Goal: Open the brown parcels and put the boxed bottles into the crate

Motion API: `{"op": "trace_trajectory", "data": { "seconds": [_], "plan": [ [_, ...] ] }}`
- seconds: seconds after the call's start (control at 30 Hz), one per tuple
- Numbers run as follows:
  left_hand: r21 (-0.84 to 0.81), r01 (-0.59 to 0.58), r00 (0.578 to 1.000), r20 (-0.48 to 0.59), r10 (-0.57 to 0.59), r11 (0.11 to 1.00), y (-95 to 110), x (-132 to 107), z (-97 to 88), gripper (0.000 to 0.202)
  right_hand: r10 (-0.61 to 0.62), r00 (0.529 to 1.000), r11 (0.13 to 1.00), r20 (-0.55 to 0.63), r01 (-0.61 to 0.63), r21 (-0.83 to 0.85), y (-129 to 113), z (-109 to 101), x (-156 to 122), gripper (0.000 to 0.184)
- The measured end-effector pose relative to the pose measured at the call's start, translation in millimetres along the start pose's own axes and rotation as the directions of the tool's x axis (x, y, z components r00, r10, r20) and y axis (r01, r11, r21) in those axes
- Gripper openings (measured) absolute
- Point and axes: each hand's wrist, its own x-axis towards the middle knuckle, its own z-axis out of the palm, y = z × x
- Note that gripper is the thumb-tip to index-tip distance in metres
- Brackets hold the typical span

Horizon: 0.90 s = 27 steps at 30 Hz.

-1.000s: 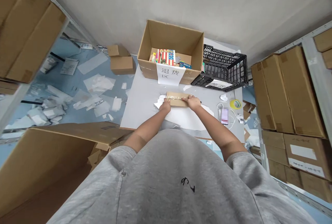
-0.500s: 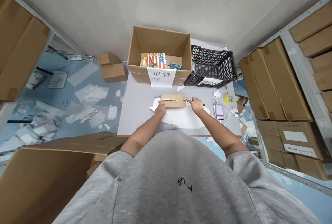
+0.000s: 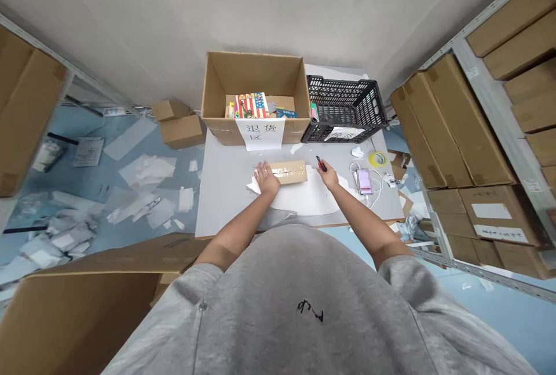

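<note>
On the table lies a small cardboard box with shiny clear tape along its top. My left hand rests flat on the box's left end, fingers spread. To the right of the box, and apart from it, my right hand is closed around a red and black utility knife, whose tip points up and away from me. I cannot make out whether its blade is out. White paper lies under and in front of the box.
Behind stand a large open carton with books and a black plastic crate. A phone with a white cable and a tape roll lie at right. Shelves of cartons flank me; paper scraps litter the floor.
My left hand has opened from the box's near left corner to lie flat on its end. My right hand has come away from the box's right end, and the knife now shows in it.
</note>
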Motion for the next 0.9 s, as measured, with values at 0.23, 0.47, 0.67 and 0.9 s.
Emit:
{"op": "trace_trajectory", "data": {
  "seconds": [0.23, 0.47, 0.67, 0.9],
  "plan": [
    [0.052, -0.536, 0.839, 0.14, 0.526, 0.842, 33.7, 31.9, 9.8, 0.069, 0.102, 0.99, 0.95, 0.102, -0.127, 0.284, -22.1, 59.8, 7.7, 0.067],
    [0.121, -0.574, 0.817, 0.162, 0.554, 0.81, 45.3, 51.2, 19.5, 0.066, 0.139, 0.989, 0.965, 0.041, -0.145, 0.217, -28.0, 67.5, 14.1, 0.067],
    [0.17, -0.631, 0.775, 0.187, 0.604, 0.757, 43.3, 55.0, 26.6, 0.065, 0.191, 0.981, 0.934, 0.02, -0.188, 0.305, -27.9, 66.4, -0.9, 0.05],
    [0.189, -0.634, 0.773, 0.175, 0.61, 0.749, 43.5, 52.8, 30.0, 0.065, 0.227, 0.929, 0.732, 0.293, -0.361, 0.578, -29.9, 71.7, -50.9, 0.019]
  ]
}}
